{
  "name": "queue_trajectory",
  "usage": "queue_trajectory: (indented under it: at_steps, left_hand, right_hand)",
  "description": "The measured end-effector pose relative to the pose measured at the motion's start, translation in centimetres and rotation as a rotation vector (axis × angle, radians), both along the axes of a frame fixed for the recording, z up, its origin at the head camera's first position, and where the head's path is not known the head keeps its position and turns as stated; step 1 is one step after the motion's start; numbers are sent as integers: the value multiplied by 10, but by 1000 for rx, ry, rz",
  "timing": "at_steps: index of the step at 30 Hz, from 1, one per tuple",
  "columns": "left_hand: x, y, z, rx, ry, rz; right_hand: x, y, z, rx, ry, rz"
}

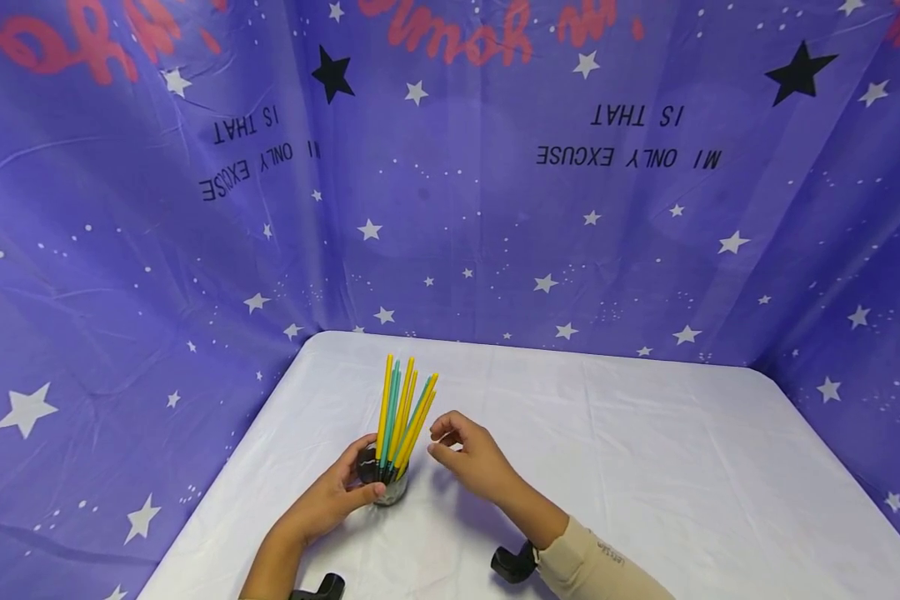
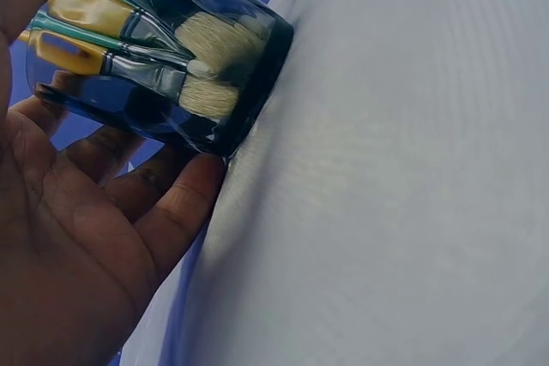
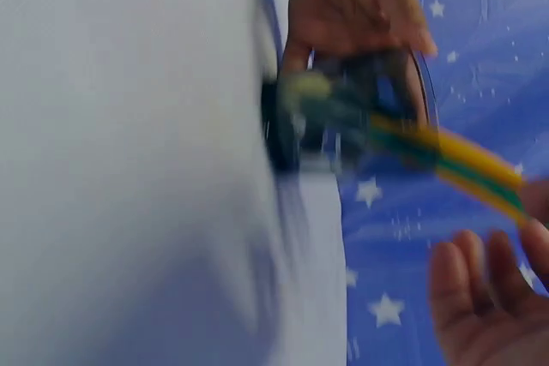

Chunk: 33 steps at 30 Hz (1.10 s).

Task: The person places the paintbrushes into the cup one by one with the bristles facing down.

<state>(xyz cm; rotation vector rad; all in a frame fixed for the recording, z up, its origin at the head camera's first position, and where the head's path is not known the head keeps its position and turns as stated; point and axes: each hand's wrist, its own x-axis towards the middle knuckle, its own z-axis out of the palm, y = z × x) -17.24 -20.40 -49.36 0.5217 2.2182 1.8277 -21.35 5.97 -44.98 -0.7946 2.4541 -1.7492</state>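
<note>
In the head view several paintbrushes (image 1: 401,417) with yellow and green handles stand in a dark see-through cup (image 1: 394,492), handles up and leaning slightly right. My left hand (image 1: 337,492) holds the cup, fingers on its far side and thumb on the near side. Pale bristles (image 2: 210,96) show low inside the cup (image 2: 274,53) in the left wrist view. Just right of the handles is my right hand (image 1: 476,458), fingers loosely bent, with a small gap to the brushes. The right wrist view is blurred around the brush handles (image 3: 480,169) and my right fingers (image 3: 450,276).
A white cloth covers the table (image 1: 645,467), its rounded far corners against a purple curtain (image 1: 495,250) with stars and lettering. The curtain also hangs along both sides. A black wrist device (image 1: 513,562) sits by the right sleeve.
</note>
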Motion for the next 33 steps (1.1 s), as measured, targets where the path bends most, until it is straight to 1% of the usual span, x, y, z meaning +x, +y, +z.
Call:
queue_trajectory:
  at_steps: [3, 4, 5, 7, 9, 11, 13, 15, 16, 17, 18, 20, 21, 22, 23, 24, 27, 29, 33]
  left_hand:
    - [1, -1, 1, -35, -8, 16]
    - [2, -1, 2, -51, -7, 24]
    - [3, -2, 3, -67, -7, 36]
    - [6, -4, 6, -100, -3, 71]
    - [9, -8, 13, -137, 13, 116]
    - [13, -14, 23, -205, 36, 152]
    - [15, -23, 35, -337, 83, 167]
    - [14, -33, 46, -494, 175, 158]
    - [13, -38, 50, -574, 233, 149]
    - [11, -43, 53, -656, 313, 141]
    - [8, -48, 55, -734, 396, 144]
    - [3, -56, 57, -846, 548, 178]
    - [1, -59, 57, -896, 600, 201]
    - [-1, -62, 57, -942, 633, 223]
    - [-3, -65, 56, -986, 650, 240]
    - [-4, -67, 55, -1018, 646, 252]
    - [-5, -70, 50, -1077, 583, 252]
    - [-5, -69, 47, -1094, 566, 245]
    - [-3, -67, 44, -1102, 566, 244]
  right_hand:
    - [-2, 33, -2, 134, 36, 83]
    - [-2, 47, -2, 176, 55, 98]
    - [-2, 63, -3, 217, 83, 104]
    - [-2, 96, -4, 286, 163, 86]
    - [0, 132, -4, 370, 257, 18]
    - [3, 166, -4, 484, 365, -90]
    - [7, 196, -4, 609, 452, -195]
    - [13, 219, -4, 725, 487, -280]
    - [15, 229, -5, 772, 492, -309]
    - [17, 238, -5, 810, 479, -329]
    - [19, 245, -6, 839, 447, -345]
    - [23, 255, -6, 878, 353, -370]
    - [24, 259, -8, 896, 315, -383]
    - [25, 261, -9, 910, 283, -393]
    - [26, 262, -11, 926, 253, -400]
    - [26, 263, -13, 932, 233, -404]
    - [27, 263, -19, 954, 222, -409]
    - [27, 260, -20, 964, 221, -411]
    - [28, 257, -20, 969, 227, -412]
